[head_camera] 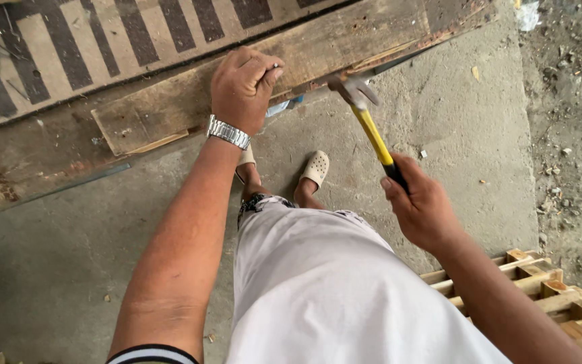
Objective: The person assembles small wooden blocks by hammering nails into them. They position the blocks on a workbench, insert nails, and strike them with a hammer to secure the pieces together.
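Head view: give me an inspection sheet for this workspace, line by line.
Surface: bare grey concrete floor, stained, with grit along the right edge.
Job's things: worn wooden plank lying across the top; claw hammer with yellow handle, its head close to the plank's edge.
Clutter: small wood chips and debris on the floor; a wooden pallet at lower right.
Hands: left hand closed at the plank's edge, pinching something too small to tell, metal watch on the wrist; right hand gripping the hammer's black grip.
Cables: nothing seen.
Surroundings: striped board behind the plank; the person's pale shorts and sandals below.
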The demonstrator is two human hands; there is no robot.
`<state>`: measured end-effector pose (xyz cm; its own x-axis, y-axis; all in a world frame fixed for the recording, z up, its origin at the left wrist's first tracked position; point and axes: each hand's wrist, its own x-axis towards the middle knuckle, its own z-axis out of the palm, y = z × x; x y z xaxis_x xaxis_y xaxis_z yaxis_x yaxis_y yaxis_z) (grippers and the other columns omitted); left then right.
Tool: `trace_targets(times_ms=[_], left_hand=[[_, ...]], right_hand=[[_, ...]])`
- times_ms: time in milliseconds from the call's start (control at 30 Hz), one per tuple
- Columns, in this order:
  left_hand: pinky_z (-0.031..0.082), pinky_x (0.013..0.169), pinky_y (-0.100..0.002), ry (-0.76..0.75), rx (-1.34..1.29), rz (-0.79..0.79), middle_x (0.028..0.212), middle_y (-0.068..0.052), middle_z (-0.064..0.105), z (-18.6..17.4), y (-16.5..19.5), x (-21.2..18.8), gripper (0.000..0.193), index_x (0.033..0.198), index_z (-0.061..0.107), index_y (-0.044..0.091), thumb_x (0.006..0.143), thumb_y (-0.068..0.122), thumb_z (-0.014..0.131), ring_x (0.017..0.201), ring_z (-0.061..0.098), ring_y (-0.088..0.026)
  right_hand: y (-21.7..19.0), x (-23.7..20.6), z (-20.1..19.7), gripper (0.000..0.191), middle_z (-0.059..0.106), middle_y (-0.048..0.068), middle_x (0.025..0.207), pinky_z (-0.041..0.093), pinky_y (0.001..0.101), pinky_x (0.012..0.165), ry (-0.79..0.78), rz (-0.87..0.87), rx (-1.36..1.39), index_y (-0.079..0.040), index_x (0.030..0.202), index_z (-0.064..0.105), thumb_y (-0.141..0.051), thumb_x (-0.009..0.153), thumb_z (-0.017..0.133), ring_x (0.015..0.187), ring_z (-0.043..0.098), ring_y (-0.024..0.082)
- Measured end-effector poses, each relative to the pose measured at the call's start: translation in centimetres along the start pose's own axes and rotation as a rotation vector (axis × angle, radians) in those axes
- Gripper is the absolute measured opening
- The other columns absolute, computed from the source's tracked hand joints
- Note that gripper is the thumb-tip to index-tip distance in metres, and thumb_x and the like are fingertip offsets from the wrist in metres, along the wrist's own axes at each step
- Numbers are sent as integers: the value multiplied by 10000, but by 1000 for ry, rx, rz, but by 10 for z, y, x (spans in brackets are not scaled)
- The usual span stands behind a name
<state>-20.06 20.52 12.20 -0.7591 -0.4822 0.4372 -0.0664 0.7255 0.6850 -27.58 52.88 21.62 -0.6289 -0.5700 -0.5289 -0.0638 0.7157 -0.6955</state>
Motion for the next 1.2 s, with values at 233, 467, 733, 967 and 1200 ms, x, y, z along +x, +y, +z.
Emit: trace_targets(times_ms=[233,467,733,967,1200], left_hand=[[557,747,-398,12,94,14,891,0,688,4,-20,-2,79,962,762,145,929,192,816,843,668,-217],[572,736,-385,22,137,6,872,11,672,7,-37,-6,126,967,763,146,897,229,827,831,654,-198],[549,649,-331,21,184,4,804,37,643,8,-43,-1,98,1007,822,234,912,211,826,747,627,-160],[551,700,-348,38,116,55,860,36,634,7,-46,-2,114,976,743,179,924,230,831,822,634,-159],[541,676,-367,6,123,0,815,40,633,9,-41,1,102,924,750,175,902,223,838,781,625,-157]], right_hand=[[-50,31,17,359,681,159,846,529,449,662,33,-169,-225,-64,1329,513,-226,1015,574,735,694,337],[-79,33,22,282,651,111,765,529,392,591,135,-369,-227,-53,1285,515,-163,1037,592,643,681,241],[-91,54,41,217,624,96,746,501,385,569,50,-227,-242,-51,1235,505,-180,1079,583,612,626,222],[-83,51,38,248,610,142,753,519,417,592,170,-390,-169,-23,1247,482,-195,1076,538,628,645,273],[-61,62,39,244,628,128,742,490,452,600,45,-130,-206,-50,1210,510,-233,1052,546,632,633,294]])
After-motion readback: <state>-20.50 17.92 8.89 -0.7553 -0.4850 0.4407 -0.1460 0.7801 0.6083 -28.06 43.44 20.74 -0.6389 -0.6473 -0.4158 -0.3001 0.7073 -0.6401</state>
